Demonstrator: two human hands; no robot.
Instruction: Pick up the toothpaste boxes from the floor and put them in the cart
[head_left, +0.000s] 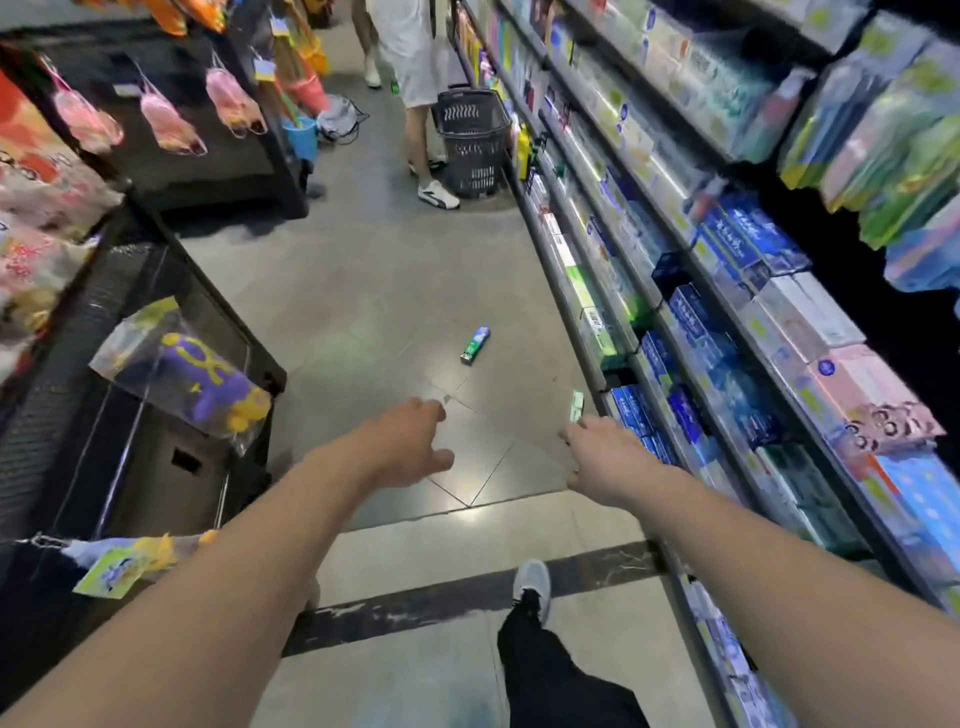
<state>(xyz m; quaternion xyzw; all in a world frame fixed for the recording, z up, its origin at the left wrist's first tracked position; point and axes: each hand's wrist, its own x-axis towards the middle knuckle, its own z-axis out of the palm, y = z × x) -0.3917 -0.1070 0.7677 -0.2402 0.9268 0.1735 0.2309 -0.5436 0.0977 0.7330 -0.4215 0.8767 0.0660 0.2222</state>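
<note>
A green toothpaste box (475, 344) lies flat on the grey floor (363, 291), well ahead of both hands and left of the shelf (613, 332). The right hand (597, 454) pinches a second green box (576, 406) at the shelf's foot. The left hand (410, 441) hangs over the floor, fingers loosely curled, holding nothing. A dark basket cart (471, 148) stands far up the aisle against the shelf.
</note>
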